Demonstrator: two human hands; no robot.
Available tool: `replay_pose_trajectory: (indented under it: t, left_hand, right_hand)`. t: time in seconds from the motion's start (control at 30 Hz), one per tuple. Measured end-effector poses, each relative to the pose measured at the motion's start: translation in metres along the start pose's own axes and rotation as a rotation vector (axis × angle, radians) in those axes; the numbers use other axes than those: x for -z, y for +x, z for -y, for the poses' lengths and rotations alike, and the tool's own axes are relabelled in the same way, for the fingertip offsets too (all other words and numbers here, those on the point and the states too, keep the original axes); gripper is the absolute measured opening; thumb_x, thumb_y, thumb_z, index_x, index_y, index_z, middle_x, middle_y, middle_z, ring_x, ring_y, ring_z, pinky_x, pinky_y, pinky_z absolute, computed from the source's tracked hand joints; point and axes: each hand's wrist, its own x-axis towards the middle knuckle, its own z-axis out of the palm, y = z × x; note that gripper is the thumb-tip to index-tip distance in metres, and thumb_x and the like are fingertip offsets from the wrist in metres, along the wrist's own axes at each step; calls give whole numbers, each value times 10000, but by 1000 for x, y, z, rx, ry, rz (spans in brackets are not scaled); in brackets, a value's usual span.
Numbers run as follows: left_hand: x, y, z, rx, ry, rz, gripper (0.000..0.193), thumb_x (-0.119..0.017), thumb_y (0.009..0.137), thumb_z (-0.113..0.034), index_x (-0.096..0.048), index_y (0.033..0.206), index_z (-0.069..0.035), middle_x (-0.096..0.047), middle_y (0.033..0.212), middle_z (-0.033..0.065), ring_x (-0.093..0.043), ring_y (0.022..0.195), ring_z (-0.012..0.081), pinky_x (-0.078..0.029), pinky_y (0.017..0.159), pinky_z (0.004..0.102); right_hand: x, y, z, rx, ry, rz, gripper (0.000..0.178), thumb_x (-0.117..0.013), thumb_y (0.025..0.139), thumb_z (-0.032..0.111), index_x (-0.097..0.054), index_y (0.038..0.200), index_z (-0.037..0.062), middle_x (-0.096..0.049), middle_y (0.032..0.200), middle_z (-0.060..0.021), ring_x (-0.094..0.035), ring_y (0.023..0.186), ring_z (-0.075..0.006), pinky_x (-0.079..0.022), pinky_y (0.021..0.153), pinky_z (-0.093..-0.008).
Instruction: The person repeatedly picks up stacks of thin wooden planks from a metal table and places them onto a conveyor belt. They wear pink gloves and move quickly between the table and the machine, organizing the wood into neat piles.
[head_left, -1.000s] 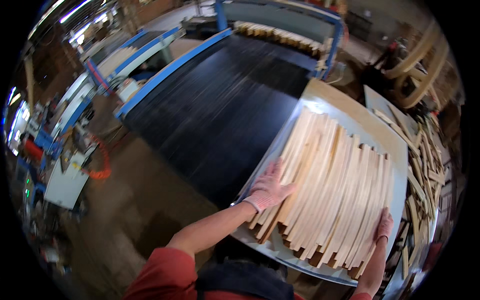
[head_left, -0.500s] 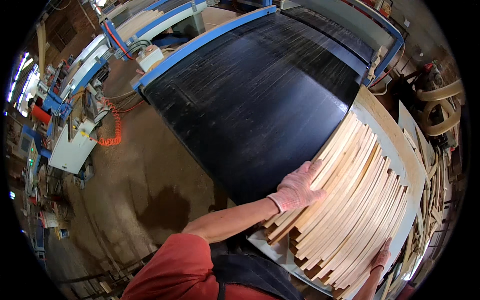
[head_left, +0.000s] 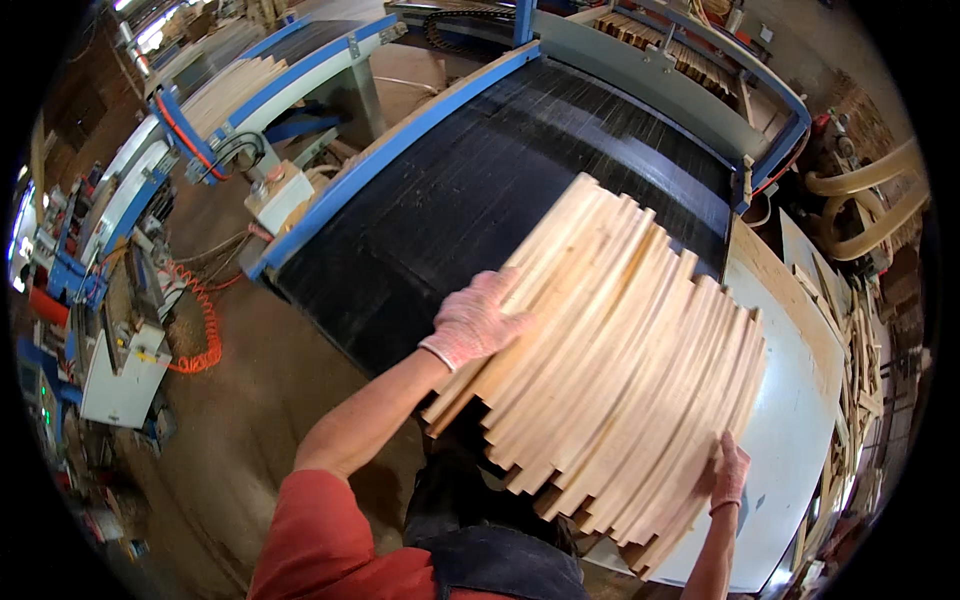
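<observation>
A wide row of pale wooden strips lies side by side between my two gloved hands, its ends uneven. My left hand presses the left outer strip, its fingers along the edge and thumb on top. At the opposite side my right hand grips the right outer strip, so the row is squeezed from both ends. The far part of the row overlaps the black conveyor belt; its right part is over the light grey metal table. The strips' undersides are hidden.
A blue side rail borders the belt on the left, and a blue frame spans its far end. Scrap wood is heaped beyond the table at right. A white cabinet with an orange coiled hose stands left.
The row of strips has moved left from the grey table and now partly overlaps the black belt. Both my hands have travelled with it, and more of the table shows.
</observation>
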Motion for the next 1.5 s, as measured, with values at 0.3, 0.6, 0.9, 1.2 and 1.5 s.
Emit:
replay_pose_trajectory:
  t: [0.3, 0.6, 0.9, 1.2, 1.5]
  left_hand:
    - [112, 92, 165, 127, 551, -86, 994, -360, 1039, -725, -225, 1685, 20, -158, 1779, 224, -87, 1655, 403, 7, 1331, 534]
    - [136, 123, 257, 41, 626, -371, 889, -579, 983, -602, -448, 1541, 78, -420, 1631, 294, -385, 1512, 452, -289, 1273, 541]
    - [106, 73, 67, -260, -33, -478, 562, -593, 1035, -498, -602, 1264, 14, -598, 1309, 203, -560, 1253, 355, -460, 1072, 480]
    - [-133, -239, -258, -326, -1051, 871, 270, -629, 1049, -290, -706, 999, -37, -724, 999, 86, -668, 1034, 211, -524, 956, 371]
    - [-451, -375, -350, -470, -349, 1587, 473, -738, 987, -208, -674, 1372, 61, -722, 1020, 43, -645, 920, 137, -518, 846, 291]
  right_hand:
    - [-223, -82, 149, -33, 110, 139, 422, -814, 913, 392, -676, 839, 0, -580, 742, 10, -503, 689, -107, -450, 636, -339]
    - [-291, -75, 175, -55, -3, 403, 465, -792, 943, 407, -673, 1235, 66, -698, 1073, -48, -634, 968, -168, -529, 872, -385]
    - [-238, -152, 63, 259, 438, 582, 240, -635, 1010, 244, -650, 1156, 55, -589, 1055, -133, -594, 933, -281, -509, 849, -387]
    - [6, -373, -222, 40, 810, 444, 372, -552, 1075, 90, -596, 1432, -4, -631, 1051, -17, -603, 915, -121, -503, 785, -261]
    - [148, -574, -427, -342, 1566, -526, 464, -633, 1089, 330, -605, 1480, 80, -688, 1343, -129, -690, 1172, -237, -567, 1043, -403]
